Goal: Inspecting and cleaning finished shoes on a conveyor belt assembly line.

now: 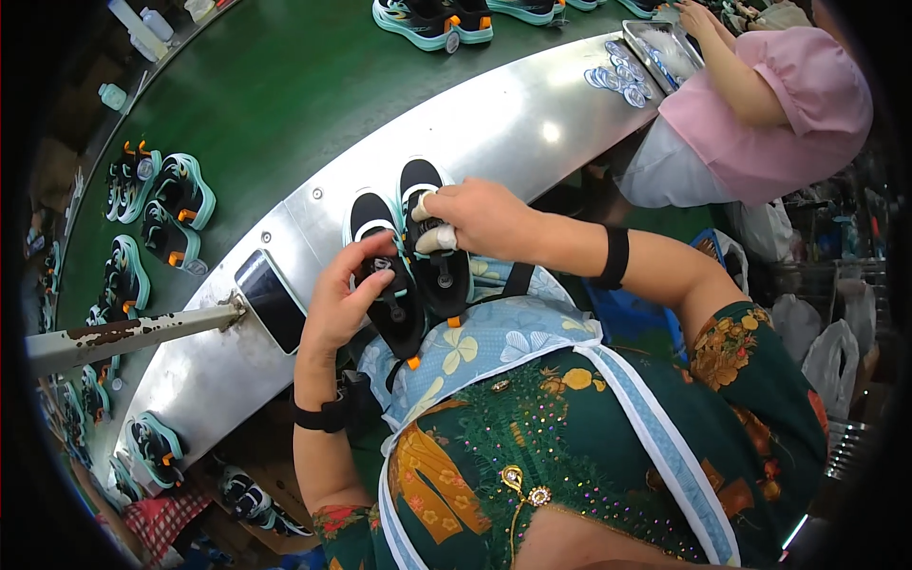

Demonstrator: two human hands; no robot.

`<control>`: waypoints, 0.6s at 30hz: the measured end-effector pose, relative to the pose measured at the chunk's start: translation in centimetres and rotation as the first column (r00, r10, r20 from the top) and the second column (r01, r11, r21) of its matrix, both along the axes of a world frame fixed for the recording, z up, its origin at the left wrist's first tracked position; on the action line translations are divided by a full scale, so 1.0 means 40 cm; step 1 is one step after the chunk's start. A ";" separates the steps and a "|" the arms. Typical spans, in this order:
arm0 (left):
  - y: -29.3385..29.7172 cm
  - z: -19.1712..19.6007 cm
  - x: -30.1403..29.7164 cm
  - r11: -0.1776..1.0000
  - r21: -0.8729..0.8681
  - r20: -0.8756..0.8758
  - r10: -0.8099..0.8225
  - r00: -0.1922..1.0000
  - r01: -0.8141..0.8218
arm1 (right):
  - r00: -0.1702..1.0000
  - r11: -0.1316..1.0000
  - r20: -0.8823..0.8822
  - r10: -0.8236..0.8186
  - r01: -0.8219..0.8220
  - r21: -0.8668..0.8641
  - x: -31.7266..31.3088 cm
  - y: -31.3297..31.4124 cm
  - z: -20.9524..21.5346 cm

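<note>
At ten to twelve o'clock spreads a green worktop (313, 104), bordered by a curved metal ledge (494, 133). A co-worker in pink (750, 123) is at two. Just off centre toward ten, toes pointing to twelve, the black left shoe (399, 318) and right shoe (448, 290) lie side by side before me. My right hand (486, 223), two fingertips covered, bends over the right shoe's laces; my left hand (337, 299) touches the left shoe's tongue. I cannot tell whether either is clamped. Small round tags (622, 76) lie at one.

Glare on metal counter (503, 142), curved edges, black corners
</note>
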State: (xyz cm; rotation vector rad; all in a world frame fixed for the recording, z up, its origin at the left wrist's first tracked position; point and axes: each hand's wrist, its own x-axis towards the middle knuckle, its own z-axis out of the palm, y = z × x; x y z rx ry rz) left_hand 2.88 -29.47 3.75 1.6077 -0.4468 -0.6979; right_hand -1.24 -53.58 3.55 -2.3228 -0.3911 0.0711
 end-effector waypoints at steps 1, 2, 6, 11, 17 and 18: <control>-0.022 0.031 -0.005 1.000 -0.001 0.002 -0.009 1.000 0.009 | 1.000 0.996 -0.010 -0.029 0.028 -0.090 0.008 -0.010 0.003; -0.045 0.075 -0.018 0.984 0.156 0.282 0.042 0.958 -0.089 | 0.995 0.999 -0.090 -0.036 0.036 -0.006 0.014 -0.027 0.017; -0.083 0.123 -0.115 0.980 0.192 -0.243 0.102 0.964 -0.056 | 0.967 0.976 -0.211 -0.145 0.175 0.127 0.048 -0.137 -0.005; -0.176 0.051 -0.175 0.961 -0.001 -0.637 0.212 0.741 -0.276 | 0.984 0.975 -0.178 0.019 0.021 0.221 0.028 -0.122 0.014; -0.214 -0.003 -0.150 0.943 -0.082 -0.749 0.156 0.645 -0.323 | 0.990 0.973 -0.035 0.139 -0.130 0.190 0.015 -0.078 -0.024; -0.223 0.001 -0.154 0.941 -0.072 -0.753 0.165 0.637 -0.329 | 0.988 0.971 -0.042 0.146 -0.135 0.199 0.009 -0.068 -0.029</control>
